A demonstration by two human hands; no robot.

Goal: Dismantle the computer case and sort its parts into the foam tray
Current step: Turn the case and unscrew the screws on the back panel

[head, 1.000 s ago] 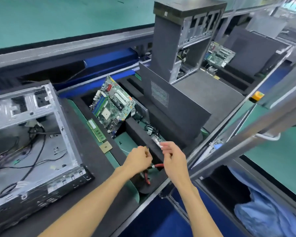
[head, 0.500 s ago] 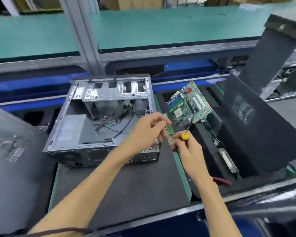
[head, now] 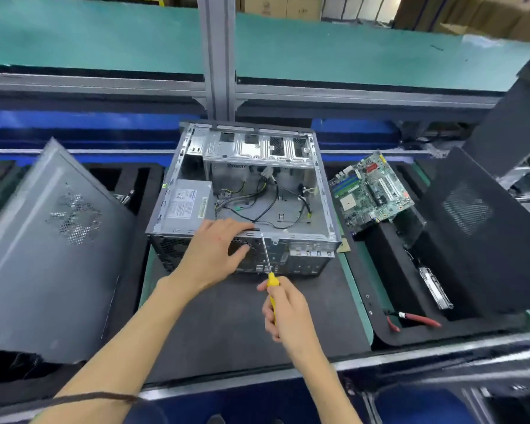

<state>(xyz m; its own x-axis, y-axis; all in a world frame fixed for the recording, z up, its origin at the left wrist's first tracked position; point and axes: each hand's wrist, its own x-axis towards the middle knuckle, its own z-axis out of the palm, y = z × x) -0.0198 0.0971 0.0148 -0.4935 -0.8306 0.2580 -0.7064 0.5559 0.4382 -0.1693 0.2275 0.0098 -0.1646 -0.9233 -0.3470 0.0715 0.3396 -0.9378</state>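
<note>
The left hand [head: 216, 254] lies flat on the computer case [head: 245, 197]; at its 4 o'clock, the right hand [head: 283, 313] grips a screwdriver [head: 268, 264], the tip hard to see.

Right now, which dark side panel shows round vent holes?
The grey side panel leaning at left; the black panel at right has a fine mesh rectangle instead.

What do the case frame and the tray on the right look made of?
Case frame: bare sheet metal, apparently steel, by its dull silver sheen and stamped slots. Tray: matte black foam, likely, by its thick, soft-edged walls with cut-out pockets and no shine.
</note>
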